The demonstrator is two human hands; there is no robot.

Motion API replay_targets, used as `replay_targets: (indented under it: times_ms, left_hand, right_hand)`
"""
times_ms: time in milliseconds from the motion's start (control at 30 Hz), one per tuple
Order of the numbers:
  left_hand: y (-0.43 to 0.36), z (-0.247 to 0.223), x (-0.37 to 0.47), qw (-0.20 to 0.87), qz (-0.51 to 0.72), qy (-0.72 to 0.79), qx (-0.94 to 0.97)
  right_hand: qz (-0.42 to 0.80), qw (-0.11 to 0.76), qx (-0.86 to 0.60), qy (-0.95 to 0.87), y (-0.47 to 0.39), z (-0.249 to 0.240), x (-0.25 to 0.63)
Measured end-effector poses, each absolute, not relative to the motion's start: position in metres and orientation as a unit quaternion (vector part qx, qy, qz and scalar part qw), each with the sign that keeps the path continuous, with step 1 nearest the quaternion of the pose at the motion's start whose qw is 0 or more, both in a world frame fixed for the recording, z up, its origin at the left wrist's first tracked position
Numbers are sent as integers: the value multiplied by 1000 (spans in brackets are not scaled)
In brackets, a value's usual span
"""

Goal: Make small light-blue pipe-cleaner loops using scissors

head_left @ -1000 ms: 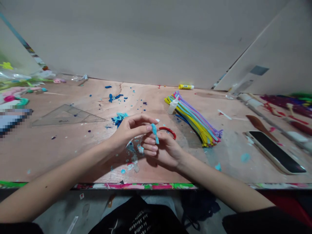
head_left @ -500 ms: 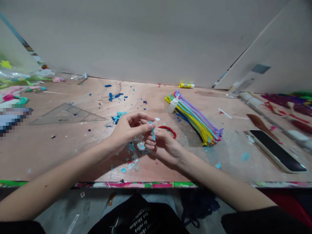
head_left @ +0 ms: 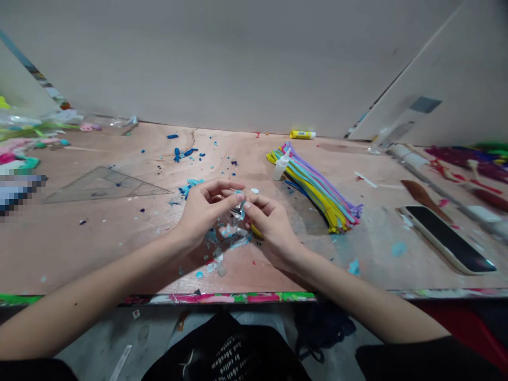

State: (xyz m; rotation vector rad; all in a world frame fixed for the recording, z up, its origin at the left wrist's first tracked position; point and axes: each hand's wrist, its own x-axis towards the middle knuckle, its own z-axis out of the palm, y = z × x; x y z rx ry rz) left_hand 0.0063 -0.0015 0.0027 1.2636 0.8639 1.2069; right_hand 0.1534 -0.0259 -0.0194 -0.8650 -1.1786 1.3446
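Observation:
Over the middle of the table, my left hand (head_left: 201,211) and my right hand (head_left: 274,226) meet at the fingertips. Both are closed in a pinch on a small light-blue strip (head_left: 243,205), which is partly covered by the fingers. Close under the fingers shows a shiny metal piece (head_left: 236,210), mostly hidden. A yellow curved edge (head_left: 256,232) peeks out beside my right fingers; its kind cannot be made out. Blue and white scraps (head_left: 230,232) lie on the wood just below the hands. Crumpled blue bits (head_left: 189,187) are behind my left hand.
Right of the hands lies a bundle of coloured pipe cleaners (head_left: 317,190) with a white glue bottle (head_left: 281,165) against it. A glue stick (head_left: 302,135) is at the back. A phone (head_left: 450,238) lies far right, a clear set square (head_left: 107,186) left.
My right hand has turned, its fingers now curled more over the strip. The red loop beside it is no longer visible; a metal piece and a yellow edge now show by the fingers.

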Motion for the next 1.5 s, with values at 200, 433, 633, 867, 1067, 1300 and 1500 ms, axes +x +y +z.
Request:
replay_targets:
  times_ms: [200,433,633,867,1067,1300,1500]
  left_hand:
    - [-2,-2,7,559,519,381,522]
    - [-5,1,10,567,526,397,494]
    - [-4,-3,11,553,531,402,501]
    - [-4,-9,13,552,531,418,489]
    - [0,-7,11,603,520,392,461]
    - [0,-1,8,617,489,393,476]
    - [2,3,6,593,444,388,549]
  right_hand:
    - [410,560,-400,-599,-25,-23,155]
    - [92,526,-436,-724,-23,-22,160]
    - [-78,479,-417,-768,-21,-20,163]
    - [-162,407,-442,-783,-20,-20,165]
    - [197,519,-441,-705,-13,-17,164]
    - [506,517,-407,-558,-11,-14,166]
    - [518,502,-396,-568,-11,-15,166]
